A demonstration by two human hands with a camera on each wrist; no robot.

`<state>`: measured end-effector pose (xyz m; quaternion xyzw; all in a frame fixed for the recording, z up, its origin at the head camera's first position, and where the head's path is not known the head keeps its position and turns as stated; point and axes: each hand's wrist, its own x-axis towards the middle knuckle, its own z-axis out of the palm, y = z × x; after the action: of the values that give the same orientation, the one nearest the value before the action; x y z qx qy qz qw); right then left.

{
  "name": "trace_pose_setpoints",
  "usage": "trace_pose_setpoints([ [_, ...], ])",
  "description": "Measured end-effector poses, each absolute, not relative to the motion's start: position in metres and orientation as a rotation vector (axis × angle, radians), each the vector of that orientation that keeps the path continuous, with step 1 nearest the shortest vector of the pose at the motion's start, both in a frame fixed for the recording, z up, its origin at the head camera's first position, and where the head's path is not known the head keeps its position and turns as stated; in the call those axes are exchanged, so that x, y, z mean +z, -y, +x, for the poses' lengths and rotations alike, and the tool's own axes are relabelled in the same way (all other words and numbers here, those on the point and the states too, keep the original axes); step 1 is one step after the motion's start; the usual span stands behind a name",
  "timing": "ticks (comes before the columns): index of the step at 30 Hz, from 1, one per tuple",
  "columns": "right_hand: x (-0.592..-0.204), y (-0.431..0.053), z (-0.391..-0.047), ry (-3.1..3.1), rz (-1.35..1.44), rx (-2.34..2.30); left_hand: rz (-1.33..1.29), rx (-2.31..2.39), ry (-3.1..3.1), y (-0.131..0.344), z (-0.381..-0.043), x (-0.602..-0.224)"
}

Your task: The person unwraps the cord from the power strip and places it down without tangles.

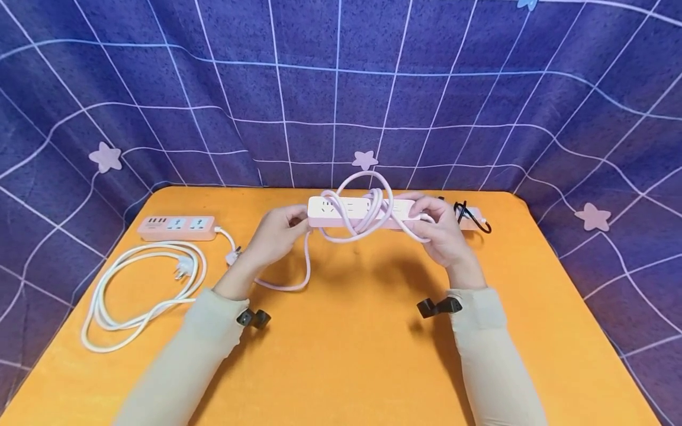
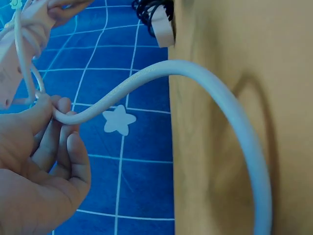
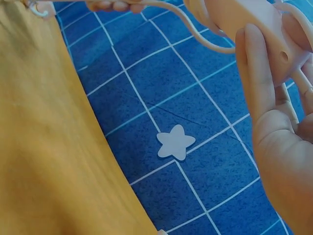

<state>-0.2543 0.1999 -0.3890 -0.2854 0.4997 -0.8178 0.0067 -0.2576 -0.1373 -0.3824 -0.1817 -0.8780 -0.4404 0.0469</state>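
A pink-and-white power strip [image 1: 318,220] is held level above the table, its pale pink cord [image 1: 307,260] looped round its middle. My right hand [image 1: 443,232] grips the strip's right end. In the right wrist view, straight fingers [image 3: 258,68] lie along the side of the strip [image 3: 239,17]. My left hand [image 1: 274,234] is at the strip's left end. Seen from the left wrist, the thumb and fingers pinch the cord [image 2: 220,93] beside the strip. From there the cord arches down and passes behind the left forearm in the head view.
At the left lies another pink power strip [image 1: 154,232] with a coiled white cord [image 1: 106,326] and a plug [image 1: 184,267]. A second plug [image 1: 232,256] shows beside the left forearm. Behind the right hand sits a strip with a black cord [image 1: 462,209]. A blue grid curtain [image 1: 309,94] backs the orange table [image 1: 351,355].
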Motion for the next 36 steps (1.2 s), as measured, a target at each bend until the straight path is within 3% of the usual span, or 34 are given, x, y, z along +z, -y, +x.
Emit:
trace_pose_setpoints([
  [15,-0.39,-0.204,-0.255,-1.575,-0.865,-2.493,-0.627,-1.244,2.529,0.14,-0.277,-0.332],
  [24,-0.389,-0.203,-0.256,-1.546,-0.822,-2.528,-0.651,-1.204,2.433,0.137,-0.271,-0.293],
  [36,-0.387,-0.199,-0.256,-1.619,-0.705,-2.559,-0.718,-1.21,2.377,0.132,-0.258,-0.273],
])
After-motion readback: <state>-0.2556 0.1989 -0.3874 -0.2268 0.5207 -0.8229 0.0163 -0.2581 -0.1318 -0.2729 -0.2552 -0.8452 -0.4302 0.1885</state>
